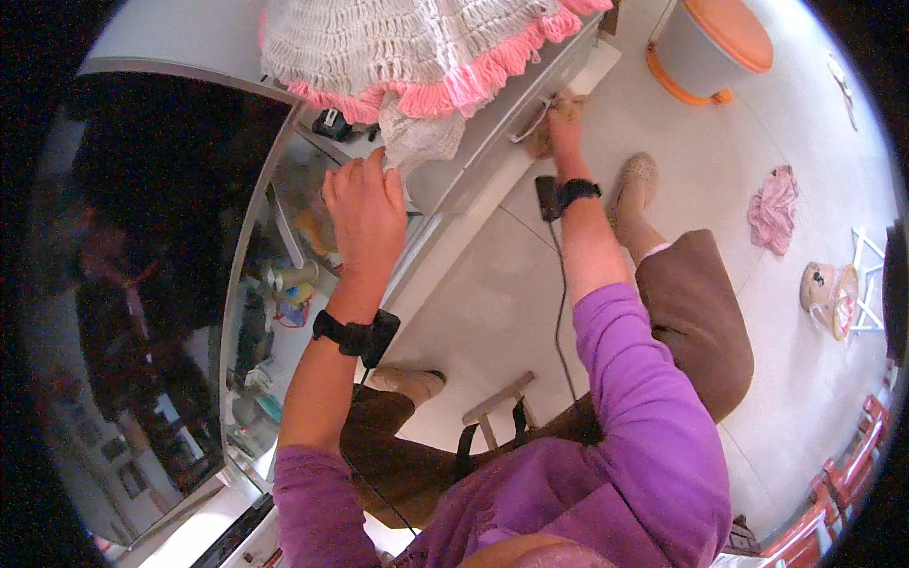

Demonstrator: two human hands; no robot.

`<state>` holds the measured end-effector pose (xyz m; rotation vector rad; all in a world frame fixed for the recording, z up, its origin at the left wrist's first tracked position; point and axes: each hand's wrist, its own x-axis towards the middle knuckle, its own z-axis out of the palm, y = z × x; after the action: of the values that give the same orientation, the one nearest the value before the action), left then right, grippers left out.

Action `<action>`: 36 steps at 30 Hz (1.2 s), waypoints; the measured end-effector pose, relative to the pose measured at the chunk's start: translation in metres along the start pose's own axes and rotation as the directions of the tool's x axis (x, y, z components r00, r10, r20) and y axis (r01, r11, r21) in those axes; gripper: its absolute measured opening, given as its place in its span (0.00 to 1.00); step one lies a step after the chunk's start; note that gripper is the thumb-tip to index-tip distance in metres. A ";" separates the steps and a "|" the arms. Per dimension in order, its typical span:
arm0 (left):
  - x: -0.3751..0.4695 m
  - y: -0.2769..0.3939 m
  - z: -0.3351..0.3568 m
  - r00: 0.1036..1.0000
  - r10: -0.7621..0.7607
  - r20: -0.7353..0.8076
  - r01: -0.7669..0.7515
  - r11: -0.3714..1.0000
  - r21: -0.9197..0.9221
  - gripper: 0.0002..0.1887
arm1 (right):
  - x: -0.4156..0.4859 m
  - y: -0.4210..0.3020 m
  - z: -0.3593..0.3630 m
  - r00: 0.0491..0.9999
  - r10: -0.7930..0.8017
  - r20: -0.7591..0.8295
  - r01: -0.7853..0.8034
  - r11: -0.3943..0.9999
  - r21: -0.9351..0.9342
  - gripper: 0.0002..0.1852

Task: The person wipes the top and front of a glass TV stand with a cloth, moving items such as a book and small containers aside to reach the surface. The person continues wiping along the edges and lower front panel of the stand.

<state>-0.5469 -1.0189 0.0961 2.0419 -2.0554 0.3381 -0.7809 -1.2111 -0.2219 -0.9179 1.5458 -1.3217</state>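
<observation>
At the cabinet with glass panels [454, 167], my left hand [366, 206] pinches the lower left edge of a pale cloth [424, 135]. This cloth hangs below a white crocheted cover [376, 50] with a pink fringe. My right hand [562, 128] is lower, beside the cabinet's base and a thin white loop [531, 126]; motion blur hides its fingers and whether it holds anything. Both wrists wear black straps with small black boxes and cables.
A large dark screen [163, 248] stands at left, by shelves with small items [291, 284]. On the floor are a grey and orange bucket [710, 50], a crumpled pink cloth [774, 209] and a basket [827, 295]. A small wooden stool [499, 399] is near my legs.
</observation>
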 end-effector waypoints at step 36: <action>0.000 -0.002 0.004 0.998 0.000 -0.069 0.004 0.998 0.056 0.18 | 0.077 -0.073 -0.016 0.997 -0.053 -0.060 0.068 0.951 0.303 0.34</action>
<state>-0.5453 -1.0202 0.0923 2.0346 -2.0252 0.4643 -0.8225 -1.2890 -0.1612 -0.7454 1.3107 -1.5861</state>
